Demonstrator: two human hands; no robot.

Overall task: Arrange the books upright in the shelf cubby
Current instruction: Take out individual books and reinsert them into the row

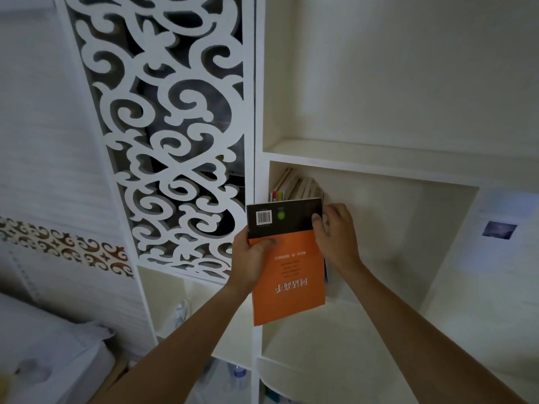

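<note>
An orange and black book [291,275] hangs in front of the cream shelf cubby [379,228], its back cover facing me with the print upside down and a barcode on the black band at the top. My left hand [252,258] grips its left edge, thumb on the cover. My right hand [335,237] holds the upper right edge, thumb on the black band. Behind the book, several books [297,185] stand upright against the cubby's left wall, leaning slightly; their lower parts are hidden.
A white carved scroll panel [175,135] stands left of the shelf. An upper cubby [393,83] sits above. Lower left compartments hold a glass [182,312] and plastic bottles [239,377]. A picture [499,229] hangs on the right wall. Bedding [43,360] lies bottom left.
</note>
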